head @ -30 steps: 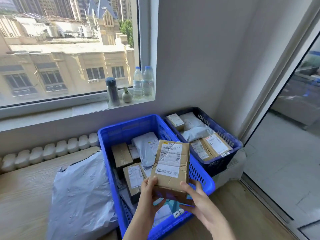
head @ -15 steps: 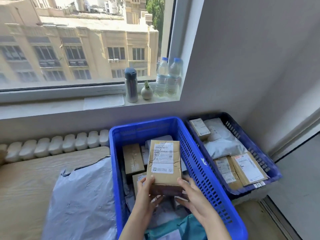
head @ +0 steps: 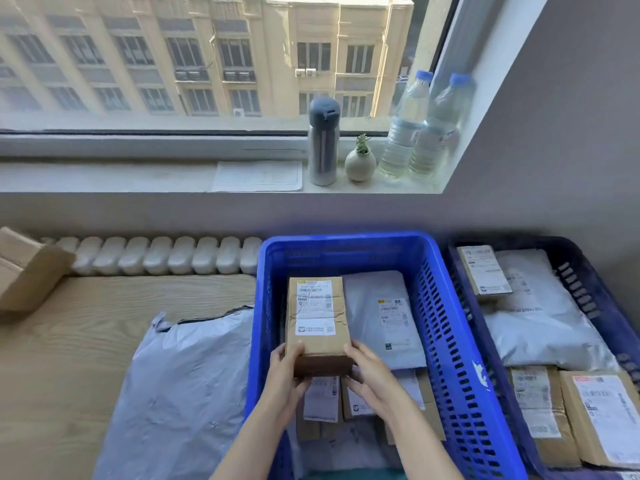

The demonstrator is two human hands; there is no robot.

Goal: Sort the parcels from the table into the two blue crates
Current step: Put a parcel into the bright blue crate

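Cardboard box (head: 317, 317) w/ two white labels, long and narrow, lies inside the outline of the bright blue crate (head: 446, 341), over its left half; can't tell if it rests on the parcels below or hangs just above them. Left hand (head: 285, 374) and right hand (head: 372, 374) both grasp its near end, thumbs on top, fingers curled round the near corners. Prob. light, since a hold at one end keeps it level. Board looks stiff, but the top is creased and dented, so no squeezing mid-panel. Tape strips look glossy, maybe slick; bare board at corners or long edges is the better hold. Counts: 1 box in hand. Same crate: 1 grey mailer (head: 381, 320) just right of the box, plus at least 3 labelled parcels (head: 322, 400) under the hands, partly hidden, so no firm total. Right of the bright blue crate, just beside it, the dark blue crate (head: 588, 292) shows 4: 1 small box (head: 483, 270) at the far end, 1 pale mailer (head: 533, 317), 2 near-end boxes (head: 535, 403). So 2 crates. Left of the bright blue crate, on the table (head: 86, 323), 2 parcels to go: 1 big grey bag (head: 180, 386) against the crate wall, 1 brown carton (head: 27, 268) well apart. Behind the crate, on the sill (head: 104, 178): 1 flask (head: 323, 143), 1 small vase (head: 360, 162), 2 water bottles (head: 401, 133), 1 paper sheet (head: 258, 176).
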